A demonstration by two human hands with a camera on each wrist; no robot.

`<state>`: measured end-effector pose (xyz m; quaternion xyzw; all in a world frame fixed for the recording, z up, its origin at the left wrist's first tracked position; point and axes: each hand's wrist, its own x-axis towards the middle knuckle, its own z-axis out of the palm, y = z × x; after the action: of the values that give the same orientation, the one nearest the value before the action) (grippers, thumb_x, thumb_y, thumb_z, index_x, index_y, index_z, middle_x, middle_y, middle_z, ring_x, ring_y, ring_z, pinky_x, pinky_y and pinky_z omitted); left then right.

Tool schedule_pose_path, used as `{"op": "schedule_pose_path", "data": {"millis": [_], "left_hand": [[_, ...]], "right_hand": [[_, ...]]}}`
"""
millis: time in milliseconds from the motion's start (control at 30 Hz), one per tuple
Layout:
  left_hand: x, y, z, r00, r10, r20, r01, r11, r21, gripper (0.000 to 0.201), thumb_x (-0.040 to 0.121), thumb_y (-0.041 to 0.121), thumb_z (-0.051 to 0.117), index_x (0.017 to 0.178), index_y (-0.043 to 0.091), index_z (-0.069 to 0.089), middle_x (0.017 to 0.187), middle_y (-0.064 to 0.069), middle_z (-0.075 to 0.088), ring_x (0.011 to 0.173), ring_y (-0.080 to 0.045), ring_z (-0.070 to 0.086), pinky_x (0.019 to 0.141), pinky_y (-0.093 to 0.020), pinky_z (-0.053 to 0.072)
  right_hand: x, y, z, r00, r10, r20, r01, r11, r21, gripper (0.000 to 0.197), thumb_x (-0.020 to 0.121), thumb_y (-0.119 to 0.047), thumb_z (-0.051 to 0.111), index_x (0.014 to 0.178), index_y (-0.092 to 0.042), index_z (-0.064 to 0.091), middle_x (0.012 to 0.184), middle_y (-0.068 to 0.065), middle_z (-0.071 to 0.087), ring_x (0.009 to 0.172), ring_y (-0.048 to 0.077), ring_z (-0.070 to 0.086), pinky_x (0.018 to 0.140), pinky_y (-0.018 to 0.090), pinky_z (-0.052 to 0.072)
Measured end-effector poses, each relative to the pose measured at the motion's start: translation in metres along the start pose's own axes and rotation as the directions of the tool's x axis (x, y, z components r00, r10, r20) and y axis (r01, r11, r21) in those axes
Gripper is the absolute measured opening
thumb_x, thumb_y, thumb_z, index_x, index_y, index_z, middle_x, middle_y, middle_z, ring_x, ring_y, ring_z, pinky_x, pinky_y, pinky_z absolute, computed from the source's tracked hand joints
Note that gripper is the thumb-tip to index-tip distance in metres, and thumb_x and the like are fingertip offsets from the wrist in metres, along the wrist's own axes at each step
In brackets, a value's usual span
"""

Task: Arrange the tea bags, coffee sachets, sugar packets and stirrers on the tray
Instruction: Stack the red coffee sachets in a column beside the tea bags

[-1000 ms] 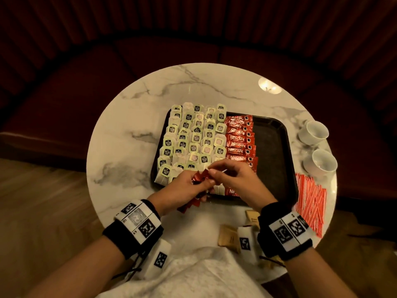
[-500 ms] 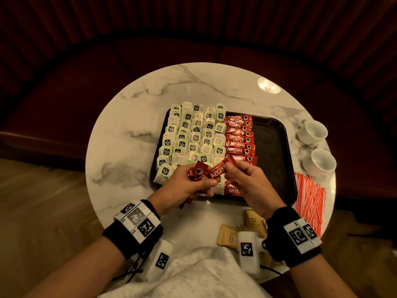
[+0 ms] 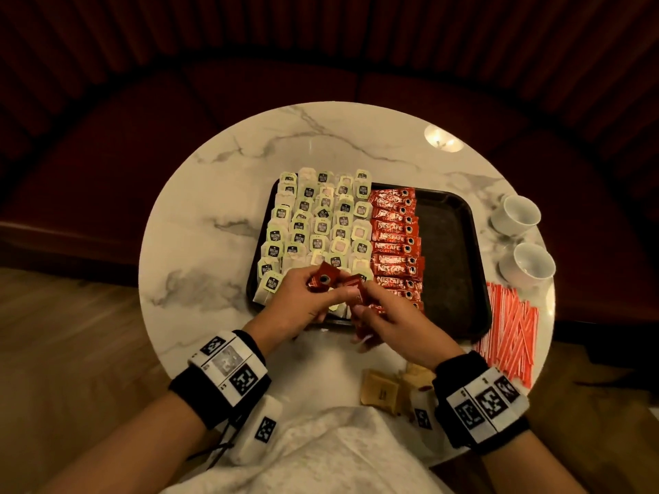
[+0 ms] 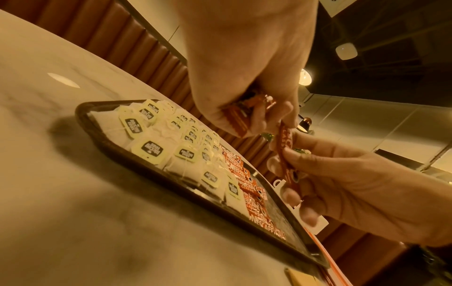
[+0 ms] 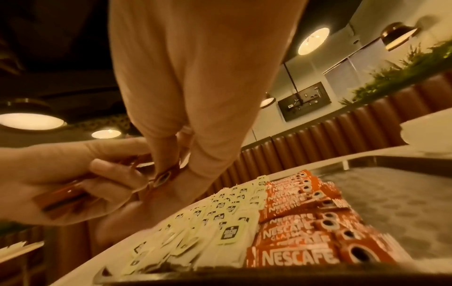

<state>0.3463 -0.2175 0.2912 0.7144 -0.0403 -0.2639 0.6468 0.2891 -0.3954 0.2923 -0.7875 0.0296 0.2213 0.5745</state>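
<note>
Left hand (image 3: 303,301) grips a bunch of red coffee sachets (image 3: 322,281) over the near edge of the dark tray (image 3: 449,265). Right hand (image 3: 392,322) pinches one sachet (image 3: 358,308) from that bunch. On the tray: tea bags (image 3: 313,226) left, a Nescafe sachet column (image 3: 396,240) beside them. Striped stirrers (image 3: 510,333) and brown sugar packets (image 3: 379,392) lie on the marble counter (image 3: 199,265).

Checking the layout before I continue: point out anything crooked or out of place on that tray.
The tea bags overhang the tray at its far-left edge, and their rows run uneven with tilted tags. The coffee sachets lie in a tidy column.
</note>
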Motion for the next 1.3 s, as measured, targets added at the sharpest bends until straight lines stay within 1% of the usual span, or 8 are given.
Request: {"op": "schedule_pose_path", "data": {"millis": [167, 300, 433, 700, 867, 967, 1167, 1300], "left_hand": [[0.002, -0.005, -0.003, 0.996, -0.069, -0.048, 0.068, 0.997, -0.029, 0.023, 0.086, 0.023, 0.071, 0.099, 0.005, 0.068, 0.050, 0.006, 0.049, 0.040, -0.007, 0.040, 0.039, -0.018, 0.030], [0.000, -0.003, -0.003, 0.990, -0.143, -0.005, 0.143, 0.990, -0.018, 0.023, 0.091, 0.030, 0.066, 0.102, 0.009, 0.067, 0.047, 0.007, 0.052, 0.039, -0.007, 0.040, 0.039, -0.019, 0.029], [0.000, -0.002, -0.002, 0.980, -0.196, 0.009, 0.195, 0.977, 0.081, 0.027, 0.096, 0.032, 0.058, 0.098, 0.008, 0.070, 0.045, 0.007, 0.054, 0.036, -0.005, 0.042, 0.038, -0.018, 0.029], [-0.001, -0.002, -0.009, 0.971, -0.237, -0.036, 0.239, 0.967, 0.089, 0.024, 0.098, 0.028, 0.056, 0.096, 0.005, 0.061, 0.041, 0.013, 0.054, 0.035, -0.001, 0.040, 0.038, -0.015, 0.032], [-0.004, 0.000, -0.007, 0.974, -0.225, -0.035, 0.227, 0.969, 0.094, 0.022, 0.099, 0.025, 0.054, 0.094, 0.005, 0.060, 0.040, 0.013, 0.054, 0.032, 0.000, 0.039, 0.036, -0.012, 0.031], [-0.005, 0.000, -0.008, 0.973, -0.229, -0.040, 0.231, 0.968, 0.093, 0.023, 0.099, 0.025, 0.054, 0.095, 0.003, 0.060, 0.040, 0.013, 0.054, 0.032, 0.000, 0.039, 0.036, -0.012, 0.031], [-0.003, 0.000, -0.011, 0.973, -0.227, -0.052, 0.230, 0.971, 0.069, 0.024, 0.098, 0.028, 0.056, 0.094, 0.004, 0.060, 0.041, 0.012, 0.054, 0.033, -0.001, 0.039, 0.036, -0.014, 0.031], [-0.001, -0.001, -0.009, 0.970, -0.240, -0.046, 0.242, 0.970, 0.026, 0.036, 0.095, 0.037, 0.058, 0.096, 0.001, 0.062, 0.049, 0.007, 0.054, 0.037, -0.003, 0.040, 0.037, -0.016, 0.032]], "right_hand": [[-0.006, 0.005, -0.014, 0.987, 0.037, -0.154, -0.011, 0.986, 0.169, 0.020, 0.093, -0.018, 0.064, 0.113, -0.016, 0.069, 0.092, 0.002, 0.068, 0.073, 0.008, 0.066, 0.067, 0.020, 0.054], [-0.010, 0.016, -0.027, 0.965, 0.116, -0.237, 0.005, 0.890, 0.455, 0.021, 0.075, -0.016, 0.073, 0.095, -0.010, 0.075, 0.099, 0.007, 0.076, 0.087, 0.016, 0.071, 0.072, 0.024, 0.059], [-0.008, 0.027, -0.039, 0.936, 0.224, -0.271, -0.025, 0.811, 0.584, 0.022, 0.086, -0.012, 0.065, 0.106, -0.005, 0.072, 0.105, 0.010, 0.075, 0.090, 0.018, 0.072, 0.074, 0.023, 0.059], [0.005, 0.063, -0.069, 0.811, 0.302, -0.501, -0.211, 0.950, 0.231, 0.017, 0.097, -0.018, 0.060, 0.110, -0.015, 0.071, 0.101, 0.001, 0.072, 0.094, 0.015, 0.068, 0.086, 0.034, 0.055], [0.022, 0.069, -0.066, 0.720, 0.251, -0.646, -0.273, 0.960, 0.069, 0.017, 0.093, -0.027, 0.067, 0.105, -0.016, 0.072, 0.092, -0.002, 0.072, 0.086, 0.013, 0.068, 0.075, 0.027, 0.053], [0.030, 0.069, -0.066, 0.674, 0.242, -0.698, -0.315, 0.949, 0.024, 0.021, 0.089, -0.031, 0.072, 0.103, -0.015, 0.074, 0.096, 0.001, 0.072, 0.091, 0.017, 0.067, 0.085, 0.034, 0.055], [0.034, 0.065, -0.065, 0.649, 0.249, -0.719, -0.331, 0.943, 0.027, 0.018, 0.086, -0.027, 0.075, 0.098, -0.014, 0.070, 0.085, -0.006, 0.065, 0.085, 0.011, 0.061, 0.079, 0.028, 0.048], [0.035, 0.067, -0.067, 0.654, 0.251, -0.714, -0.306, 0.951, 0.054, 0.020, 0.084, -0.027, 0.078, 0.098, -0.016, 0.068, 0.087, -0.002, 0.069, 0.085, 0.015, 0.067, 0.077, 0.030, 0.054]]}}
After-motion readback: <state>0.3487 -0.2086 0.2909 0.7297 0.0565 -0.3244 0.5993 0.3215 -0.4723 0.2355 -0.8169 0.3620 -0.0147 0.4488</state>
